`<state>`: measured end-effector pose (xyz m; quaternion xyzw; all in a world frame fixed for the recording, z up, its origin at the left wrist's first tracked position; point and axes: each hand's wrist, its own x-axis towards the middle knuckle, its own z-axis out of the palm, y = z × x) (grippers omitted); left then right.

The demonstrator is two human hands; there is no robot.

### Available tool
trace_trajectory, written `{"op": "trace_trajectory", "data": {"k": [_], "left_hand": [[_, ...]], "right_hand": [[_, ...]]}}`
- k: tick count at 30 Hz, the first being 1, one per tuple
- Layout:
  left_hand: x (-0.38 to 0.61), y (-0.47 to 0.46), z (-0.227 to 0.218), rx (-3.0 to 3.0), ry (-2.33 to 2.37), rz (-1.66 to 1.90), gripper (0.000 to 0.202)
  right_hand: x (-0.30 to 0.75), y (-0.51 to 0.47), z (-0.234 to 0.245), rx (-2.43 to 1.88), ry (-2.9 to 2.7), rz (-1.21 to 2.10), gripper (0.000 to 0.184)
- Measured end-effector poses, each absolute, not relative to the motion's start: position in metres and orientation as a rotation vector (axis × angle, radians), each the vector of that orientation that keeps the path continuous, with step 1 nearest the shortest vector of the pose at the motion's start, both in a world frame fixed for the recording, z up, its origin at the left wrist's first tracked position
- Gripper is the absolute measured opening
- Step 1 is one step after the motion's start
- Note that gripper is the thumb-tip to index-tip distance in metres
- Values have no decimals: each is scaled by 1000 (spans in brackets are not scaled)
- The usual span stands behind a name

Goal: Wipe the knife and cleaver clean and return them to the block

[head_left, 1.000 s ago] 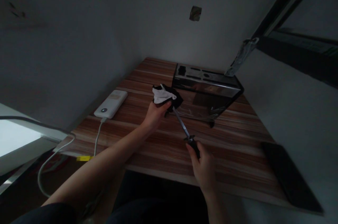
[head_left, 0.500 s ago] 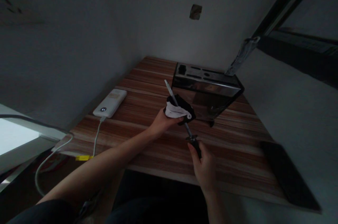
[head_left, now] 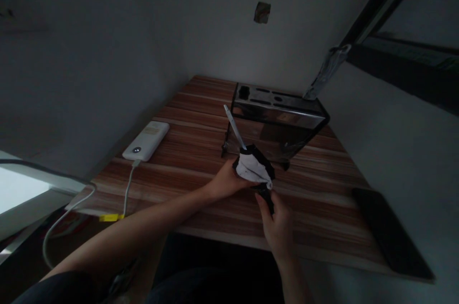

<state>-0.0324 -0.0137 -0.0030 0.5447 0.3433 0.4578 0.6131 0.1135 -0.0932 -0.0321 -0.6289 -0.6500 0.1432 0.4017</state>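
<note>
My right hand is closed round the black handle of a sharpening steel. The thin grey rod points up and away to the left, its tip bare. A black and white cloth is folded round the rod's lower part, close against the guard, and covers it. My left hand grips this cloth from the left side, its fingers partly hidden beneath. Just beyond the rod stands a knife block with a slotted dark top and a shiny front band.
A white power bank with a plugged-in cable lies left on the wood-grain table. A yellow tag hangs by the front edge. A dark flat board lies at the right edge. One grey handle rises from the block.
My left hand and the cloth have slid down the rod toward the handle, leaving more of the upper rod bare. My right hand has stayed nearly in place.
</note>
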Motion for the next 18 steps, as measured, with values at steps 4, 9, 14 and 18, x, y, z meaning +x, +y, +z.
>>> {"op": "trace_trajectory", "data": {"k": [4, 9, 14, 18], "left_hand": [[-31, -16, -5, 1271, 755, 1038, 38], [-30, -16, -6, 1290, 762, 1042, 40], [-29, -16, -5, 1284, 758, 1060, 40], [-29, -16, -3, 1300, 770, 1079, 36]], "right_hand": [[114, -94, -32, -1597, -1644, 365, 34], [114, -94, -31, -1618, -1645, 369, 36], [114, -93, -31, -1622, -1649, 360, 35], [114, -92, -32, -1628, -1659, 358, 36]]}}
